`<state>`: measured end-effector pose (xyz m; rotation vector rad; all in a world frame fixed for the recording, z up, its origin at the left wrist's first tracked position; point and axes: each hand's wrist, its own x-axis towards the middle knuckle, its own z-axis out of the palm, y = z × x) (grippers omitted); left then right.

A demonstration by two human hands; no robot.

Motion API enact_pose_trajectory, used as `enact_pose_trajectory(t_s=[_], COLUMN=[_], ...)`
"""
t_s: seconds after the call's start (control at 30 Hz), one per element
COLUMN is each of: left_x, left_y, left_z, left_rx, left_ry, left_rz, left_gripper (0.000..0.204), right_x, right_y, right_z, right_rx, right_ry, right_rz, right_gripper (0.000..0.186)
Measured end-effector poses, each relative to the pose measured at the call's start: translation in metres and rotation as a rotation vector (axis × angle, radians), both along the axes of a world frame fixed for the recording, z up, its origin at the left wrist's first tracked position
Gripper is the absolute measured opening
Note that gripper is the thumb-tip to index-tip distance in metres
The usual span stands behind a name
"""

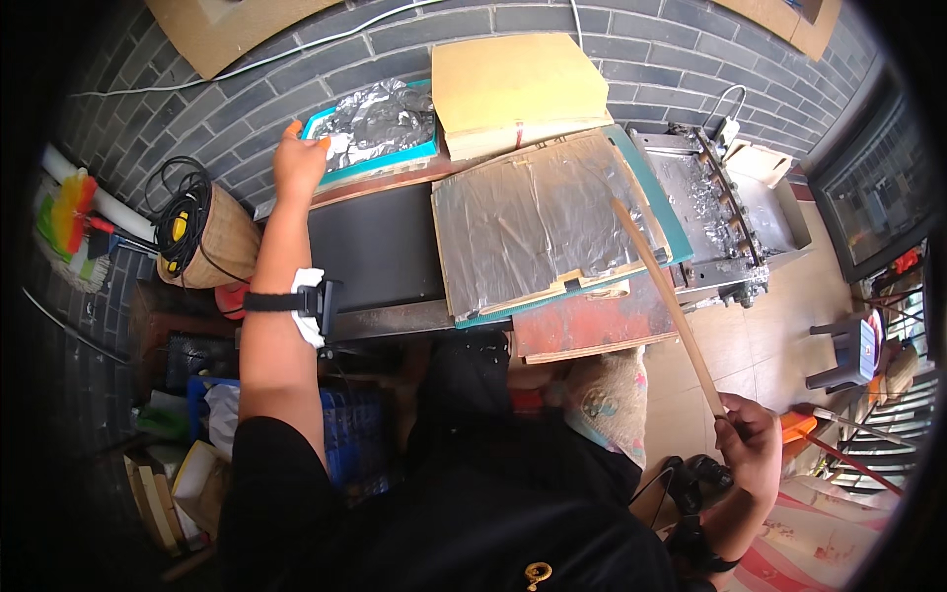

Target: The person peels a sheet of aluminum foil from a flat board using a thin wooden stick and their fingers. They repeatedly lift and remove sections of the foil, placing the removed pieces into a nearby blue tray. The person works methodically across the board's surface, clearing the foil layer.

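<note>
the right hand (747, 446) is clamped on the near end of the thin brown stick (677, 308), whose unsupported tip, over the foil-covered board (533, 217), could score it by dipping; the left hand's (301, 166) grip at the teal tray (385, 166) cannot be told.

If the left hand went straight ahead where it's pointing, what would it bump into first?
Probably the grey brick wall. The left hand is at the left end of the turquoise tray, pointing toward the wall, but this view doesn't show clearly how big the gap is.
</note>
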<state>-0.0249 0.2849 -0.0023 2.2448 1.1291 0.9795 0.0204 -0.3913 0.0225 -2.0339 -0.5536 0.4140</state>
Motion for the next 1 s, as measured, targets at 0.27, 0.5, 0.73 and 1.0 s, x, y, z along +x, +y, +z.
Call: enact_pose_trajectory(t_s=[0.27, 0.5, 0.73, 1.0], left_x=[0.033, 0.033, 0.037, 0.042], left_y=[-0.053, -0.199, -0.299, -0.336], left_z=[0.011, 0.006, -0.011, -0.031], left_rx=[0.07, 0.072, 0.192, 0.32], left_ry=[0.078, 0.008, 0.065, 0.165], left_rz=[-0.078, -0.492, -0.844, -0.99], left_gripper=[0.067, 0.053, 0.049, 0.051], right_x=[-0.006, -0.012, -0.014, -0.015], right_y=[0.021, 0.019, 0.012, -0.014], right_z=[0.01, 0.012, 0.02, 0.033], right_rx=[-0.123, -0.185, -0.247, -0.167], right_ry=[-0.093, -0.144, -0.169, 0.03], right_rz=[-0.021, -0.008, -0.077, -0.054], right_gripper=[0.026, 0.029, 0.03, 0.027])
